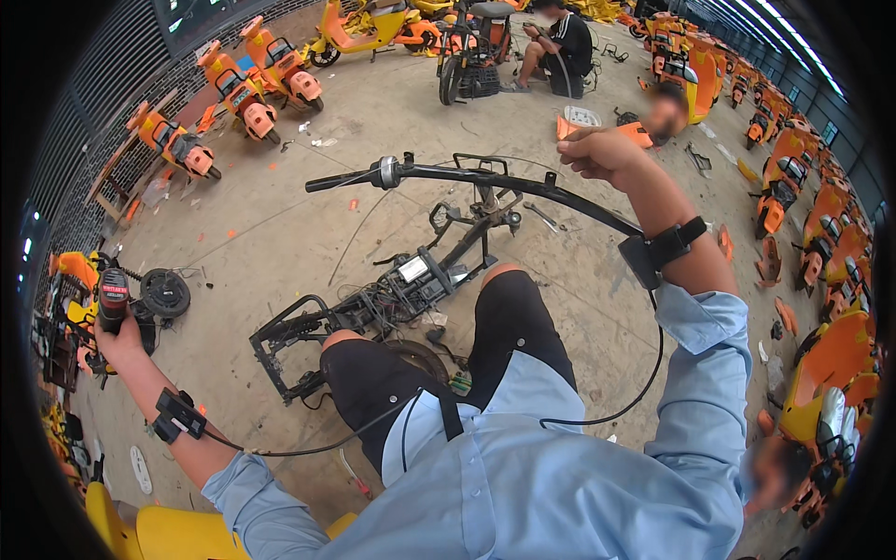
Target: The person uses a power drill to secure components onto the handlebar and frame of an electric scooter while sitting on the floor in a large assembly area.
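Observation:
My left hand (pixel 119 342) is out at the far left, wrapped round a black and red cordless power tool (pixel 113 297); its working end cannot be made out. Raised above the right part of a black handlebar (pixel 490 177), my right hand (pixel 602 154) has its fingers curled together. Whatever they may pinch is too small to tell. Behind that hand shows an orange plastic panel (pixel 637 134), apparently on the floor. The handlebar belongs to a stripped scooter frame (pixel 467 245) standing before my knees, with a bundle of wiring and parts (pixel 411 285) along its middle.
Another person (pixel 560 47) crouches beside a partly stripped scooter (pixel 476 47) at the back. Orange and yellow scooters (pixel 247 103) stand at the back left, with long rows at right. A loose wheel (pixel 165 292) lies near my left hand. Cables (pixel 653 373) run from the straps on my forearms.

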Tool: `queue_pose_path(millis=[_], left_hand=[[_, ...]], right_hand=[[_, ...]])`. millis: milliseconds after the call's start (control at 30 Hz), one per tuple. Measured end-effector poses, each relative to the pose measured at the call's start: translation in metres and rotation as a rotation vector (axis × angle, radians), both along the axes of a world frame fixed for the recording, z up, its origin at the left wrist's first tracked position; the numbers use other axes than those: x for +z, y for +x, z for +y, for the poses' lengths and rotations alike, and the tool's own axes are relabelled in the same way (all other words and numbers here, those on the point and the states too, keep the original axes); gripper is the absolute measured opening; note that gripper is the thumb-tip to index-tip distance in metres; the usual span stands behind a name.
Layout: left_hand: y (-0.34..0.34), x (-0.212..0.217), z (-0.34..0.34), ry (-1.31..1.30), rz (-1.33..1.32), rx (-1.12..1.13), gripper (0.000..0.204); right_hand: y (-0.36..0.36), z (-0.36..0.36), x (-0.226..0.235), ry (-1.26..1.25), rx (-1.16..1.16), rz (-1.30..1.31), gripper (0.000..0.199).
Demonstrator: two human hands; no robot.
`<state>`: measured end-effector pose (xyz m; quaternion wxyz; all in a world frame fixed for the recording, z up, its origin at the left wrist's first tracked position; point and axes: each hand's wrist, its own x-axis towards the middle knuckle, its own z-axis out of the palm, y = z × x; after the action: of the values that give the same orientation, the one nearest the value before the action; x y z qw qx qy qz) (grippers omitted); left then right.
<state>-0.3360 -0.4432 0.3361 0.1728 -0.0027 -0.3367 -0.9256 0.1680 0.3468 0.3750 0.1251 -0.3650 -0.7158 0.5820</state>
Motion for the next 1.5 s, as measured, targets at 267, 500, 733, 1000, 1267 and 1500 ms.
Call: queue_pose_path(millis=[267,500,733,1000,1267,1500], left_hand=[[-0.011,-0.011,-0.023,-0.134,-0.016,-0.029,0.029],[0.021,-0.017,0.014,0.106,-0.162,-0.046,0.031],[0.028,-0.023,0.007,0.141,-0.176,-0.092,0.035],[0.034,-0.035,0.006,0.094,-0.160,-0.111,0.035],[0.055,-0.030,0.029,0.064,-0.176,-0.134,0.030],[0.064,-0.028,0.039,0.086,-0.175,-0.169,0.032]], right_hand=[[-0.012,0.002,-0.019,0.103,-0.026,0.162,0.023],[-0.005,-0.001,-0.028,0.068,0.081,0.078,0.022],[-0.002,-0.029,-0.036,0.263,0.087,0.211,0.026],[0.018,-0.043,-0.050,0.595,0.261,0.162,0.044],[0.037,-0.063,-0.045,0.880,0.422,0.198,0.048],[0.031,-0.058,-0.059,1.217,0.306,0.142,0.037]])
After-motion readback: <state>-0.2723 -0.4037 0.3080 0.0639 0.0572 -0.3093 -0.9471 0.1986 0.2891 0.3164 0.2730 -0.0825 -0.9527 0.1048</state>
